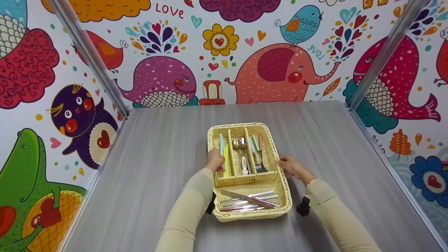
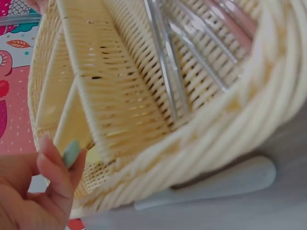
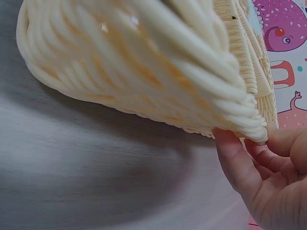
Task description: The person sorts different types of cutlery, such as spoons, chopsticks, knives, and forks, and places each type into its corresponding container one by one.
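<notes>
A cream wicker cutlery basket (image 1: 253, 180) with dividers stands in front of me. At its left side, my left hand (image 1: 214, 160) pinches the end of a pale blue-green knife (image 1: 222, 141); the handle tip (image 2: 71, 153) shows between thumb and fingers in the left wrist view. Beside the blue-green knife lies a yellow knife (image 1: 226, 159). My right hand (image 1: 294, 167) holds the basket's right rim, thumb above and fingers beneath, clearly seen in the right wrist view. Spoons (image 1: 240, 143) fill the middle compartment, and cutlery with coloured handles (image 1: 256, 142) is in the right one.
Several metallic chopsticks (image 1: 248, 200) lie crossed in the front compartment. A pale, rounded handle (image 2: 211, 184) sits outside the basket along its left wall. The grey tabletop (image 1: 150, 140) meets cartoon-printed walls (image 1: 217, 70) at the back and both sides.
</notes>
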### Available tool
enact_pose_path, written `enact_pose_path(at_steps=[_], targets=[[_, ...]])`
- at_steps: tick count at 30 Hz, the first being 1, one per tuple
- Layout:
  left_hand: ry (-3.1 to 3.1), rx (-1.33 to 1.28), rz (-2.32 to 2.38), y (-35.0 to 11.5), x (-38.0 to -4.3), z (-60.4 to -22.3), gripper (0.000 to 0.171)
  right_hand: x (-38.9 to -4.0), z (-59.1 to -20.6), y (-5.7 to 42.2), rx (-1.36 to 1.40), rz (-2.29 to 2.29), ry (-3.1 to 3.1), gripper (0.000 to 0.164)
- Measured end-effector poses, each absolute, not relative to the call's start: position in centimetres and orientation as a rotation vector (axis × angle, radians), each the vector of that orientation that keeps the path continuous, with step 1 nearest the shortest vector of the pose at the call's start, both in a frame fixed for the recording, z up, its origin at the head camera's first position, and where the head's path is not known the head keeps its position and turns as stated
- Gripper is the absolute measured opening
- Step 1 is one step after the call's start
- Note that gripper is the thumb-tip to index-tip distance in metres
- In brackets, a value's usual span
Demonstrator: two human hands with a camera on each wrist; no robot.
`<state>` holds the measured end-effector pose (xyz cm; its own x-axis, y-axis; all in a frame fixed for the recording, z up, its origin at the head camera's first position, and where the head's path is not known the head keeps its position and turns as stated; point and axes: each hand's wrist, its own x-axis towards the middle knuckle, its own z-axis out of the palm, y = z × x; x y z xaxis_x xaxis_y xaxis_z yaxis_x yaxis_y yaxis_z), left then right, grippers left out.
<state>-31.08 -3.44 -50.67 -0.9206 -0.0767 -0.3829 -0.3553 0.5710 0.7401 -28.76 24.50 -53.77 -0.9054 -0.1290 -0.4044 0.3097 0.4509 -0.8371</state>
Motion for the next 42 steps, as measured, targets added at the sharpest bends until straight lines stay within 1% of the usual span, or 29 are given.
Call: enact_pose_path(at_steps=[2, 7, 17, 21, 23, 29, 35, 39, 42], targets=[[2.502, -0.342, 1.276, -3.3, -31.0, -50.9, 0.040, -28.8, -53.8, 24.5, 0.155, -1.451, 2.296, 0.020], [2.521, -0.355, 1.296, -3.3, -30.8, -51.5, 0.047, -28.7, -53.9, 24.5, 0.146, -1.452, 2.307, 0.020], [2.538, -0.304, 1.209, -3.0, -29.8, -52.2, 0.034, -28.7, -53.9, 24.5, 0.153, -1.470, 2.264, 0.029], [2.572, -0.254, 1.176, -3.0, -29.9, -52.2, 0.023, -28.6, -53.9, 24.6, 0.155, -1.486, 2.263, 0.029], [2.580, -0.239, 1.153, -3.0, -30.0, -52.2, 0.020, -28.6, -53.9, 24.6, 0.156, -1.493, 2.263, 0.027], [2.574, -0.228, 1.123, -3.2, -30.2, -52.0, 0.018, -28.6, -54.0, 24.5, 0.150, -1.506, 2.251, 0.025], [2.609, -0.206, 1.126, -4.0, -30.5, -51.0, 0.023, -28.6, -54.0, 24.5, 0.153, -1.502, 2.249, 0.027], [2.628, -0.214, 1.237, -5.6, -30.7, -50.2, 0.018, -28.5, -54.0, 24.6, 0.147, -1.508, 2.256, 0.030], [2.676, -0.243, 1.294, -7.6, -30.8, -50.1, 0.019, -28.5, -54.0, 24.6, 0.126, -1.499, 2.262, 0.027]])
